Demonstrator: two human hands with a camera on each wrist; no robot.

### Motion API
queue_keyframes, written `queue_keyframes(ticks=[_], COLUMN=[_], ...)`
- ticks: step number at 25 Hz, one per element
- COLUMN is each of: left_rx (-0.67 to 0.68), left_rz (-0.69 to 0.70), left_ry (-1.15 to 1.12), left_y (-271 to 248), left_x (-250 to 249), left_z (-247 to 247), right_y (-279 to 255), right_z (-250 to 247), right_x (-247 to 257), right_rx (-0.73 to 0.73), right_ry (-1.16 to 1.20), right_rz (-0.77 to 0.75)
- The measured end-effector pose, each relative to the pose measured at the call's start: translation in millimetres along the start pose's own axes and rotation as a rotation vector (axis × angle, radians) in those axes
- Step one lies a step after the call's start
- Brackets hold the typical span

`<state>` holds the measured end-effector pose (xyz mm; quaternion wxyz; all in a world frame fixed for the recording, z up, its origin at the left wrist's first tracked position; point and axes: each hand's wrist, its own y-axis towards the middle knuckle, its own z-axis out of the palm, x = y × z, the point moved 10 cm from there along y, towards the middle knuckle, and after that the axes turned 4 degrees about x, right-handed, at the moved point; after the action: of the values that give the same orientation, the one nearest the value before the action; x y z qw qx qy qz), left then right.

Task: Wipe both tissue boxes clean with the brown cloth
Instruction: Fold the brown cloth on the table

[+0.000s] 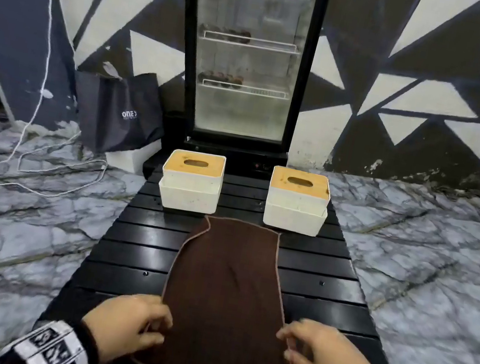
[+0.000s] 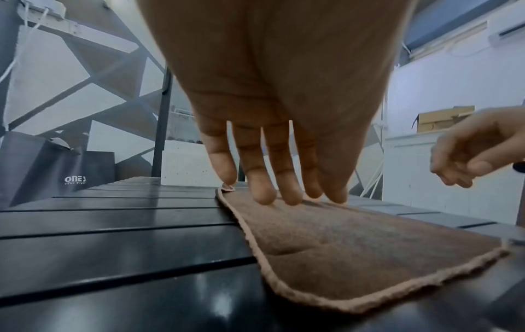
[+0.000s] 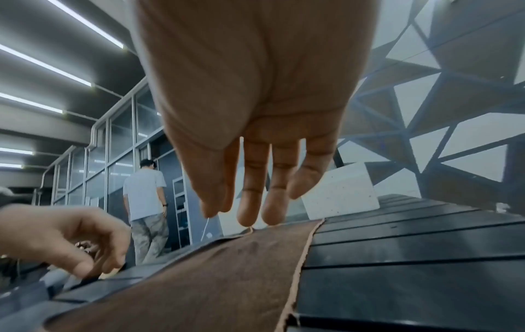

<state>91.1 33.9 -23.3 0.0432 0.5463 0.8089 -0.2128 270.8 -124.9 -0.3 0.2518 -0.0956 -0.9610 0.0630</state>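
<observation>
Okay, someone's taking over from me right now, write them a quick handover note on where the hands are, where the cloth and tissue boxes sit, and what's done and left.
Left hand: fingers loosely extended, at the brown cloth's near left edge, gripping nothing.
Right hand: same at the near right edge, fingertips just above the cloth.
The cloth lies spread flat on the black slatted table.
Left tissue box and right tissue box stand at the far end, apart, just beyond the cloth's far edge.
Done: nothing wiped as far as can be seen; cloth laid out only.
Left: pick up the cloth, wipe both boxes.
</observation>
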Motion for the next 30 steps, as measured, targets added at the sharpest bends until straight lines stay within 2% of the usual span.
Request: queue_keyframes(ticks=[3,7,15,18,24,30], left_rx=[0.052,0.122,0.132,0.145,0.056,0.128], left_rz=[-0.070,-0.127,-0.142,-0.115,-0.083,-0.009], left_ry=[0.108,0.083,0.017,0.064,0.091,0.066], left_y=[20.9,30.7,39.9,38.8,21.8,-4.3], left_x=[8.1,21.3,30.8,27.7,14.5,-7.8], left_z=[2.1,11.8,12.2,13.6,-2.5,1.2], right_y=[31.0,48.3,56.4,55.3,39.1,-0.2], right_z=[2.8,22.9,30.5,33.2,20.4,15.7], right_x=[-2.8,-20.7,-35.2,-33.0,-25.5,-6.1], right_rx=[0.084,0.199,0.210,0.215,0.160,0.211], right_ry=[-0.138,-0.158,-0.111,-0.159,-0.184,-0.251], right_rz=[0.064,0.159,0.222,0.213,0.140,0.009])
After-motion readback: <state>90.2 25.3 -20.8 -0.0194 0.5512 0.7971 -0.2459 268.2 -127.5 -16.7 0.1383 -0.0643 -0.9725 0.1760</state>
